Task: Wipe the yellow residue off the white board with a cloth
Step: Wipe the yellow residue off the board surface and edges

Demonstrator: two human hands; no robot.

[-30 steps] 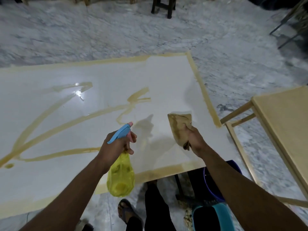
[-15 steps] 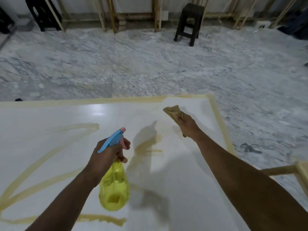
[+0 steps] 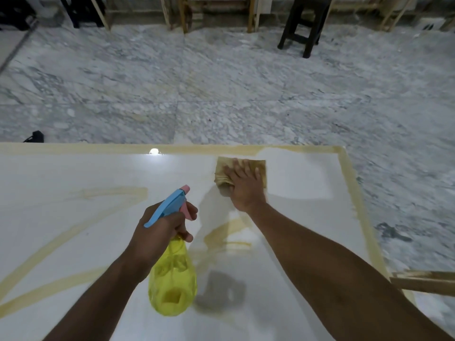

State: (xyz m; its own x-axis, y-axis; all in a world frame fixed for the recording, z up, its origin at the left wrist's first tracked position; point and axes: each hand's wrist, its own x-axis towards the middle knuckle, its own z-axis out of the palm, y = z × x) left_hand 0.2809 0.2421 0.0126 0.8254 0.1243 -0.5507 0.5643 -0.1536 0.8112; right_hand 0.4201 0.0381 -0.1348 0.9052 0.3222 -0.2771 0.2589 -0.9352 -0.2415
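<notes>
Glossy and white, the large flat board (image 3: 73,230) fills the lower two thirds of the frame, its surface bright enough to throw back a small round glare near its far edge. Streaks of yellow residue (image 3: 61,244) run across it in long smeared bands at lower left and in a shorter patch at the centre, and a yellowish band follows the far and right borders. Just right of centre, near the far edge, the right hand (image 3: 246,185) lies flat with fingers spread on a folded tan cloth (image 3: 258,168), stained and slightly bunched at its left side, pressing it against the board; right of the cloth sits a cleaner, whiter rectangle of surface. At centre the left hand (image 3: 160,232) curls round the neck of a translucent yellow plastic spray bottle (image 3: 173,284) with a blue trigger head and pink nozzle, one finger hooked at the trigger; the bottle hangs above the board and casts a grey shadow to its right. How much liquid it holds I cannot tell. Beyond the board stretches grey-veined marble floor (image 3: 221,82), with a dark wooden stool (image 3: 305,25) at upper right and pale timber frames (image 3: 177,13) along the top. A raw wooden rail (image 3: 423,281) juts in at the right edge.
</notes>
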